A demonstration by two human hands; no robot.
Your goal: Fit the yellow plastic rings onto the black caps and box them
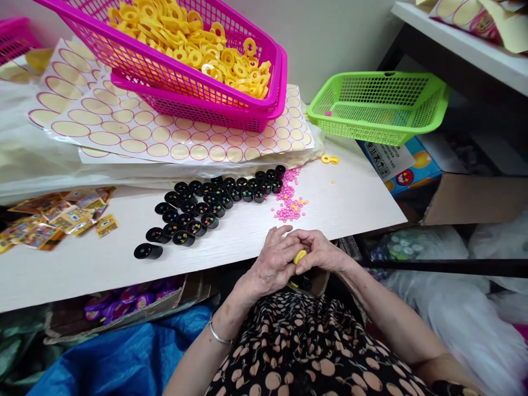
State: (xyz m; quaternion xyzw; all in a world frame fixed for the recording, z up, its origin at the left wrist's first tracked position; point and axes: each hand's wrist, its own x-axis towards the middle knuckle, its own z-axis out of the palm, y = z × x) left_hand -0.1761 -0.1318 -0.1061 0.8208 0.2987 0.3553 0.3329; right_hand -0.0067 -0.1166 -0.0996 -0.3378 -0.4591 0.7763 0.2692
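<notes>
My left hand [272, 263] and my right hand [319, 252] meet just below the near edge of the white table [350, 203]. Both close around a small yellow ring piece [300, 256], and something dark shows under it; what it is I cannot tell. On the table ahead lie several small black cups [206, 206], some lying on their side, with coloured bits inside. A heap of pink beads [289, 201] lies right of the cups. A tilted pink basket [198, 60] at the back holds many yellow rings [193, 38].
An empty green basket [377, 104] stands at the right rear. Sheets of round stickers [124, 124] lie under the pink baskets. Orange packets [58, 217] lie at the left. Two loose yellow rings [330, 159] rest near the green basket. Boxes and bags crowd below the table.
</notes>
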